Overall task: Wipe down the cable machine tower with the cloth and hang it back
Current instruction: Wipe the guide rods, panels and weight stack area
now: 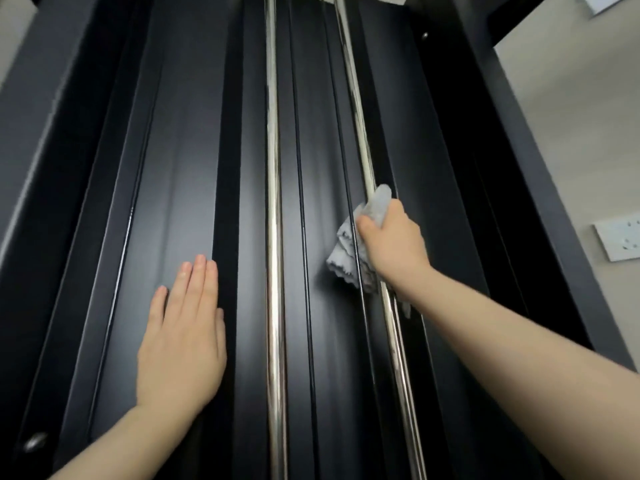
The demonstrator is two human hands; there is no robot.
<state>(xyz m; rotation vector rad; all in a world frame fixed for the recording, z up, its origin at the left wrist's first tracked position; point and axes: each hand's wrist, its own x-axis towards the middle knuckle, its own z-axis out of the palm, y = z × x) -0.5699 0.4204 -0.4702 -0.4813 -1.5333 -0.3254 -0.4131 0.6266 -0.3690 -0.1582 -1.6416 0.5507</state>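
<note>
The black cable machine tower [187, 140] fills the view, seen from below. Two chrome guide rods run up its middle, a left rod [273, 168] and a right rod [356, 109], with thin black cables [300, 188] between them. My right hand [394, 244] is shut on a crumpled grey cloth [346, 244], wrapped around the right rod at mid height. My left hand [183, 337] lies flat with fingers together against the tower's left panel, holding nothing.
A beige wall stands to the right with a white socket plate [620, 237] and another plate [602, 3] near the top corner. A black frame post [540, 174] borders the tower on the right. A bolt head [34, 441] sits at the lower left.
</note>
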